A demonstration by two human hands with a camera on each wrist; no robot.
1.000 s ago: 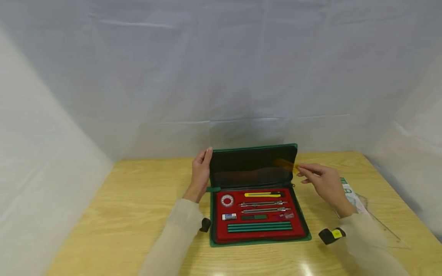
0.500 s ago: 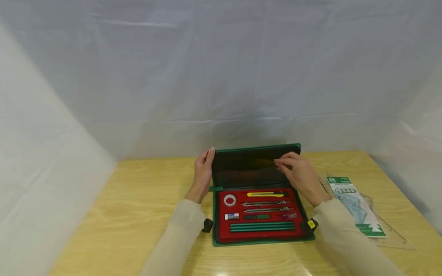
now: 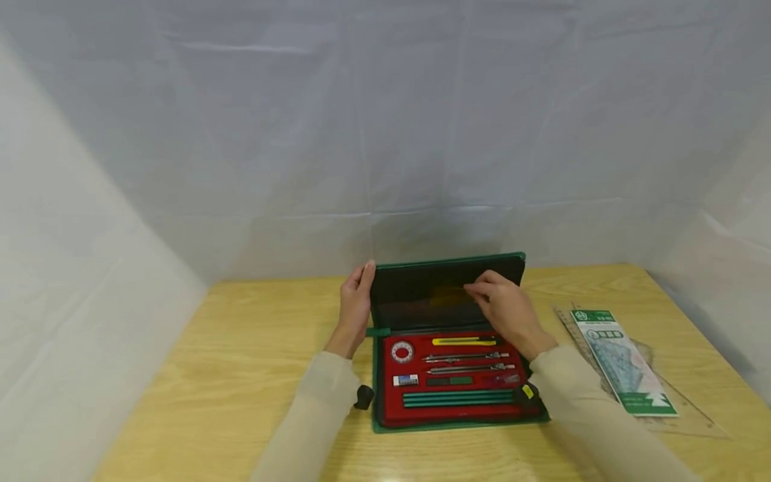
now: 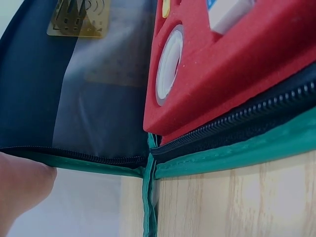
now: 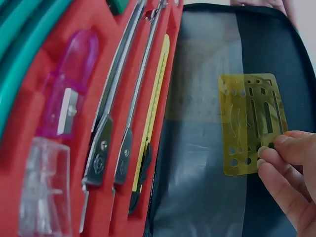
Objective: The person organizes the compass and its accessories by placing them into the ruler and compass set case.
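A green zip case stands open on the table, its dark lid raised. My left hand grips the lid's left edge; in the left wrist view its thumb lies at the zipped edge. Between thumb and fingers, my right hand pinches a yellow see-through erasing shield with cut-out slots and holes. The shield overlaps the edge of the lid's clear pocket. The red tray holds a yellow cutter, two compasses, a white ring, an eraser, a purple sharpener and green pencils.
Right of the case, clear set squares lie on the wooden table, partly under a green and white packet. A green strap sticks out at the case's left. White sheeting rises behind the table.
My right hand has moved left with the erasing shield, from beside the lid's right edge to in front of the lid. My left hand keeps its grip on the lid.
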